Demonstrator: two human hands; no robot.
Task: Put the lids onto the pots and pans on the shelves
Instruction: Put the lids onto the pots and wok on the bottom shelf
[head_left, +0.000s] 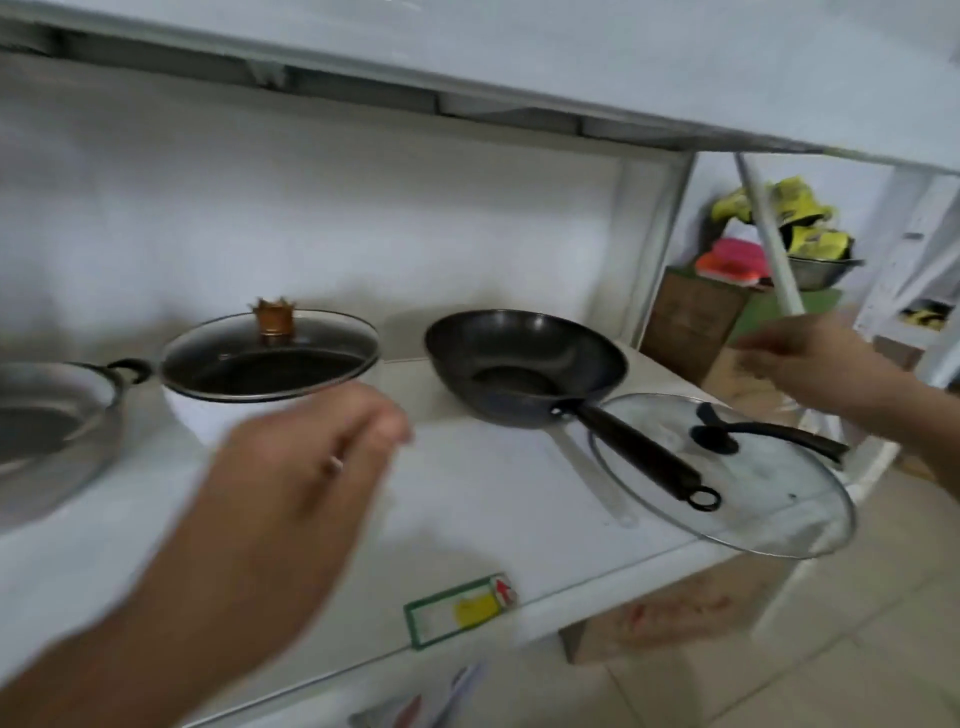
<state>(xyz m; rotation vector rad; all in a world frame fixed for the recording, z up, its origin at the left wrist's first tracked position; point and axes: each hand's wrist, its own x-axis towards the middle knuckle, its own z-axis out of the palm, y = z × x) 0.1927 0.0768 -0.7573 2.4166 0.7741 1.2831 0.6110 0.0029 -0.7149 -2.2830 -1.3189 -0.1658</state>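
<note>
A white pot stands on the white shelf, and a glass lid with a gold knob rests on it. To its right sits a black wok with a long black handle and nothing on top. A large glass lid with a black handle lies flat at the shelf's right end, partly over the edge and under the wok's handle. My left hand hovers in front of the white pot, fingers loosely apart, holding nothing. My right hand is above the large lid, empty.
A metal pan with a black loop handle stands at the far left. A green-framed label is stuck on the shelf's front edge. Another shelf hangs close overhead. Boxes, a metal bowl and yellow packets are stacked beyond the right post.
</note>
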